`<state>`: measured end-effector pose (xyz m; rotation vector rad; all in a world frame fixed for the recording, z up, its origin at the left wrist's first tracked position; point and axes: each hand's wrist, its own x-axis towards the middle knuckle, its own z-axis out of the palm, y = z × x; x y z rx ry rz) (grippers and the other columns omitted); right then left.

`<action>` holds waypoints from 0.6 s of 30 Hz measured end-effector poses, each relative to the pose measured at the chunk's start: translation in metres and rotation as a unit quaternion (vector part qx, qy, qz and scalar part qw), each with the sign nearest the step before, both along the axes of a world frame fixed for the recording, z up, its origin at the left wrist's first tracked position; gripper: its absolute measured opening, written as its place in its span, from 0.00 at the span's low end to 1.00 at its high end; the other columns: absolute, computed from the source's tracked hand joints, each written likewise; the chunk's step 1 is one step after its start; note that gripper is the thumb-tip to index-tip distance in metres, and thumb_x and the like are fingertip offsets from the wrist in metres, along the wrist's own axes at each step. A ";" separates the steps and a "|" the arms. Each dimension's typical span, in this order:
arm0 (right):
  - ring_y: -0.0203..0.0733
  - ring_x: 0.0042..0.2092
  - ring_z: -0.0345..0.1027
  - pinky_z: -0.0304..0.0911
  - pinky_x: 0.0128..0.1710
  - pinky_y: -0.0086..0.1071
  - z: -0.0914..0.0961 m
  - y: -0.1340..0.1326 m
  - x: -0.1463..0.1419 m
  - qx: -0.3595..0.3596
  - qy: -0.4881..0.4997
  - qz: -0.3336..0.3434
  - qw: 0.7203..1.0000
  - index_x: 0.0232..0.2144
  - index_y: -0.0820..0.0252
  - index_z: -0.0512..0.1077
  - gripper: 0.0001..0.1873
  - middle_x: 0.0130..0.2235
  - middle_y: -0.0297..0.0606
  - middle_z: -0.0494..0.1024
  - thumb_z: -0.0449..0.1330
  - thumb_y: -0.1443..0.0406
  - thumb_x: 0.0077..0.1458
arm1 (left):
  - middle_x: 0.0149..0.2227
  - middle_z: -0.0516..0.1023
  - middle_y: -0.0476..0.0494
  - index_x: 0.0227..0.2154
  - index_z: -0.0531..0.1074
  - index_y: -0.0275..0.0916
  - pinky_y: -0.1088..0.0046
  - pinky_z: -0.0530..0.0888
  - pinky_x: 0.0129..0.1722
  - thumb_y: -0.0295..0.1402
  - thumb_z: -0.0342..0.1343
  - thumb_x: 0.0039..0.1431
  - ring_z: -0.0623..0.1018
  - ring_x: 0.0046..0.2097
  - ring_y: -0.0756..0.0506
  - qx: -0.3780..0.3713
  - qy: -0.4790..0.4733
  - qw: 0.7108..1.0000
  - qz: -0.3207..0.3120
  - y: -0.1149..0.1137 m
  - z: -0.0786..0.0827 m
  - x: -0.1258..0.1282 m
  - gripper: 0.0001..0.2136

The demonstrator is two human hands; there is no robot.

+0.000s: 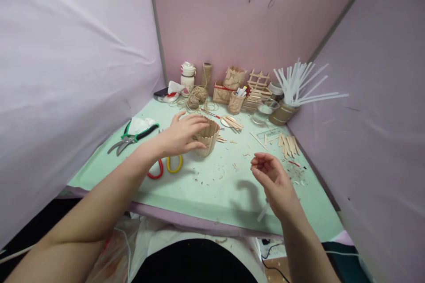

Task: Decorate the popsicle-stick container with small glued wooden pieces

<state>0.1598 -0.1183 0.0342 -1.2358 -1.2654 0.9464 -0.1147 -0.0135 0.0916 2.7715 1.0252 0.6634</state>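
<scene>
A small cup of wooden sticks (pixel 210 140) stands upright near the middle of the table. My left hand (pixel 186 133) reaches over its left side with the fingers spread. The fingers partly hide the rim, and I cannot tell whether they touch it. To the right, my right hand (pixel 272 179) hovers above the table, fingers loosely curved and thumb apart, with nothing visible in it. Below my left wrist lie scissors with a red and a yellow handle loop (pixel 174 164), their blades mostly covered by the hand.
Green-handled pruning shears (pixel 128 139) lie at left. Flat wooden sticks (pixel 289 145) and scraps are at right. Along the back stand a white bottle (pixel 187 78), twine (pixel 199 95), wooden holders (pixel 223 93), a clear water cup (pixel 264 110) and a jar of glue sticks (pixel 283 112).
</scene>
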 end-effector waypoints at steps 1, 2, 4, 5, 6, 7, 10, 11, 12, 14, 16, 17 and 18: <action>0.43 0.44 0.65 0.61 0.48 0.42 -0.001 -0.002 -0.001 0.001 -0.001 0.000 1.000 0.43 0.53 0.66 0.16 0.40 0.38 0.69 0.62 0.58 0.52 | 0.57 0.70 0.38 0.53 0.67 0.42 0.51 0.49 0.61 0.42 0.56 0.57 0.65 0.59 0.38 0.020 -0.044 0.998 0.029 -0.011 0.001 -0.004 0.21; 0.43 0.44 0.65 0.61 0.48 0.41 -0.003 -0.005 -0.002 0.001 -0.003 0.002 1.000 0.43 0.53 0.66 0.16 0.40 0.38 0.69 0.62 0.58 0.53 | 0.56 0.70 0.38 0.53 0.66 0.42 0.54 0.54 0.60 0.40 0.55 0.58 0.66 0.58 0.39 0.040 -0.107 0.992 0.062 -0.023 0.000 -0.008 0.20; 0.43 0.44 0.65 0.61 0.48 0.41 -0.007 -0.011 -0.004 0.000 -0.016 0.015 1.000 0.43 0.53 0.67 0.15 0.40 0.38 0.69 0.61 0.58 0.53 | 0.50 0.74 0.41 0.48 0.69 0.42 0.61 0.64 0.54 0.37 0.55 0.58 0.71 0.52 0.42 0.052 -0.261 0.953 0.145 -0.049 -0.011 -0.014 0.15; 0.43 0.43 0.65 0.61 0.48 0.41 -0.009 -0.013 -0.005 -0.001 -0.024 0.022 0.999 0.43 0.53 0.67 0.15 0.40 0.38 0.69 0.61 0.58 0.54 | 0.44 0.75 0.43 0.43 0.70 0.42 0.64 0.68 0.48 0.36 0.55 0.58 0.73 0.47 0.44 0.045 -0.334 0.924 0.179 -0.061 -0.020 -0.015 0.11; 0.43 0.43 0.65 0.61 0.48 0.41 -0.011 -0.015 -0.006 -0.004 -0.032 0.030 0.999 0.43 0.53 0.67 0.14 0.39 0.38 0.69 0.61 0.58 0.54 | 0.40 0.75 0.44 0.38 0.71 0.41 0.67 0.70 0.44 0.35 0.55 0.58 0.74 0.42 0.45 0.015 -0.386 0.900 0.203 -0.072 -0.031 -0.015 0.07; 0.44 0.44 0.65 0.61 0.48 0.42 -0.012 -0.017 -0.007 -0.007 -0.041 0.034 0.999 0.43 0.53 0.67 0.14 0.39 0.37 0.69 0.61 0.58 0.54 | 0.36 0.74 0.46 0.34 0.71 0.41 0.69 0.70 0.41 0.35 0.55 0.58 0.74 0.39 0.47 -0.032 -0.419 0.880 0.224 -0.082 -0.043 -0.012 0.04; 0.44 0.44 0.65 0.60 0.48 0.42 -0.017 -0.023 -0.011 -0.020 -0.073 0.033 0.997 0.41 0.53 0.67 0.12 0.38 0.37 0.70 0.60 0.58 0.55 | 0.25 0.70 0.50 0.29 0.71 0.39 0.74 0.68 0.28 0.36 0.54 0.57 0.70 0.28 0.50 -0.253 -0.442 0.832 0.220 -0.106 -0.078 0.005 0.07; 0.44 0.43 0.65 0.61 0.48 0.42 -0.018 -0.025 -0.014 -0.022 -0.085 0.033 0.996 0.40 0.54 0.67 0.11 0.38 0.37 0.70 0.59 0.58 0.55 | 0.22 0.69 0.51 0.29 0.71 0.39 0.75 0.65 0.25 0.38 0.53 0.57 0.68 0.24 0.51 -0.331 -0.440 0.807 0.213 -0.112 -0.086 0.013 0.08; 0.44 0.42 0.65 0.61 0.46 0.42 -0.019 -0.027 -0.018 -0.020 -0.097 0.034 0.994 0.40 0.54 0.67 0.10 0.38 0.38 0.70 0.59 0.59 0.56 | 0.20 0.68 0.52 0.29 0.70 0.38 0.76 0.61 0.21 0.40 0.52 0.57 0.65 0.21 0.52 -0.401 -0.440 0.779 0.198 -0.118 -0.093 0.022 0.10; 0.44 0.41 0.66 0.62 0.44 0.41 -0.021 -0.032 -0.028 0.007 -0.121 0.048 0.991 0.38 0.54 0.67 0.07 0.36 0.37 0.70 0.57 0.60 0.57 | 0.15 0.61 0.57 0.27 0.70 0.38 0.78 0.55 0.18 0.44 0.51 0.57 0.57 0.17 0.55 -0.486 -0.440 0.737 0.162 -0.126 -0.100 0.041 0.14; 0.45 0.41 0.65 0.62 0.43 0.42 -0.023 -0.037 -0.041 0.070 -0.149 0.057 0.985 0.38 0.53 0.67 0.05 0.37 0.38 0.69 0.56 0.63 0.58 | 0.11 0.55 0.58 0.21 0.67 0.37 0.78 0.53 0.17 0.49 0.52 0.56 0.54 0.15 0.55 -0.535 -0.432 0.714 0.132 -0.129 -0.099 0.058 0.19; 0.46 0.43 0.64 0.62 0.44 0.42 -0.023 -0.040 -0.048 0.112 -0.167 0.049 0.978 0.39 0.52 0.66 0.06 0.39 0.39 0.68 0.56 0.64 0.57 | 0.10 0.53 0.57 0.17 0.63 0.38 0.77 0.52 0.16 0.52 0.49 0.56 0.54 0.14 0.55 -0.552 -0.434 0.700 0.129 -0.129 -0.097 0.066 0.23; 0.47 0.45 0.64 0.62 0.45 0.44 -0.024 -0.042 -0.055 0.156 -0.191 0.035 0.968 0.41 0.52 0.66 0.09 0.41 0.40 0.68 0.57 0.66 0.56 | 0.10 0.53 0.56 0.15 0.61 0.39 0.77 0.53 0.15 0.55 0.46 0.56 0.55 0.14 0.54 -0.555 -0.448 0.688 0.136 -0.128 -0.095 0.073 0.26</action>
